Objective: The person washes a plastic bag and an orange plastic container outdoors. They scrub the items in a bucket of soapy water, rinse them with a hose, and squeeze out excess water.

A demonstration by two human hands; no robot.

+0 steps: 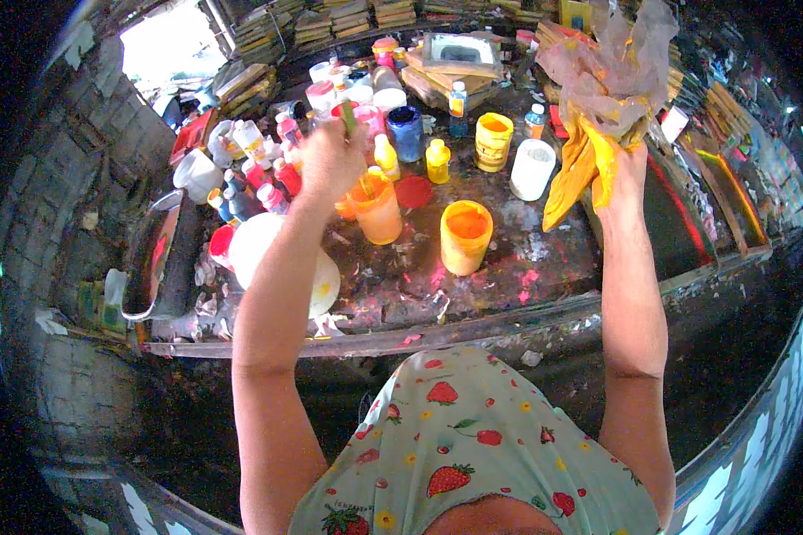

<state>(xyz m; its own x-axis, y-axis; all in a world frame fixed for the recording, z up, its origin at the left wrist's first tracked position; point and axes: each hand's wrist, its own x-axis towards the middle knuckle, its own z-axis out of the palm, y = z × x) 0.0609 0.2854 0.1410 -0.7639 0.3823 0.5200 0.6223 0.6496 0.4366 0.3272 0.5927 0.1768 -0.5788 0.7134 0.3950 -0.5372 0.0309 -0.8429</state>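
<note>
Paint bottles (pixel 268 169), a blue jar (pixel 406 132), a white cup (pixel 532 168) and an open orange-filled tub (pixel 465 235) crowd the stained surface (pixel 509 267). The left hand (pixel 330 159) is closed around a green stick (pixel 349 116) standing in the orange cup (pixel 376 209) just below it. The right hand (pixel 627 165), well apart, grips a yellow-smeared plastic bag (pixel 608 76) raised above the surface.

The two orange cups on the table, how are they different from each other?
The orange cup under the left hand has a stick in it, held by the left hand; the front orange cup stands free, untouched. The first looks translucent, the front one opaque. Both are upright, open and on the paint-stained table.
</note>
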